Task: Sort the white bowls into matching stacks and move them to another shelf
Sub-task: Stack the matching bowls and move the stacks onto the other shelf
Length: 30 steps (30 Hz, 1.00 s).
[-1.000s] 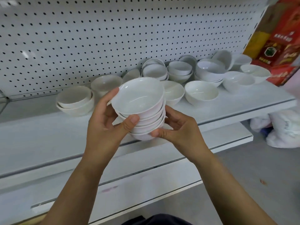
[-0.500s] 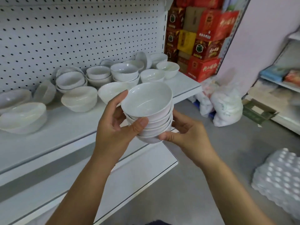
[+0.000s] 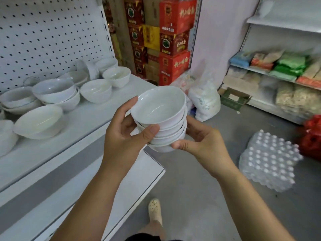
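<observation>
A stack of several small white bowls [image 3: 159,108] is held in the air in front of me, past the right end of the white shelf [image 3: 97,112]. My left hand [image 3: 125,136] grips the stack from the left, thumb pressed on its side. My right hand [image 3: 201,143] cups it from below and the right. More white bowls [image 3: 55,91] of differing sizes stay on the shelf at the left, some nested, some single.
Red and yellow cartons [image 3: 166,37] are piled behind the shelf end. White plastic bags [image 3: 203,100] and a wrapped pack of bottles [image 3: 267,159] lie on the grey floor. Another shelving unit [image 3: 284,23] with packaged goods stands at the right. My foot [image 3: 154,209] is below.
The view has swung right, away from the pegboard shelf toward the aisle and the right-hand shelving. Both hands keep the same hold on the stack of bowls.
</observation>
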{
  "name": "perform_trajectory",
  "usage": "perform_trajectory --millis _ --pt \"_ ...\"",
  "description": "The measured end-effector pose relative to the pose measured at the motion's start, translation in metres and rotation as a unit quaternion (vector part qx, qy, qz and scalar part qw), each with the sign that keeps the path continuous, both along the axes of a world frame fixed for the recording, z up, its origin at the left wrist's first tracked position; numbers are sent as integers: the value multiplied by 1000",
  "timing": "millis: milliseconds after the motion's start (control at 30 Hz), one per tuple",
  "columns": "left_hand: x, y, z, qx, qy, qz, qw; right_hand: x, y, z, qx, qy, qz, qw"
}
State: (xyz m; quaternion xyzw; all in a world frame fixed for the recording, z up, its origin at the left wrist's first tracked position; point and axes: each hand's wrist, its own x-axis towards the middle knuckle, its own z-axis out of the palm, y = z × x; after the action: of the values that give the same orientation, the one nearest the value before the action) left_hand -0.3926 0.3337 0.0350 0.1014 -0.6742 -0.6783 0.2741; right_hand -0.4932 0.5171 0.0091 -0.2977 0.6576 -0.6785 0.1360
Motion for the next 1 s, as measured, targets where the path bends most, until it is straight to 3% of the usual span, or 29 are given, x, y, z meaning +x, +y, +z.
perform_trajectory --millis 633,1000 --pt "-358 63 42 -34 100 -250 962 -267 86 35 -29 39 -227 973" --pt "-533 141 19 -31 59 -314 947 -405 164 14 -29 26 -294 955"
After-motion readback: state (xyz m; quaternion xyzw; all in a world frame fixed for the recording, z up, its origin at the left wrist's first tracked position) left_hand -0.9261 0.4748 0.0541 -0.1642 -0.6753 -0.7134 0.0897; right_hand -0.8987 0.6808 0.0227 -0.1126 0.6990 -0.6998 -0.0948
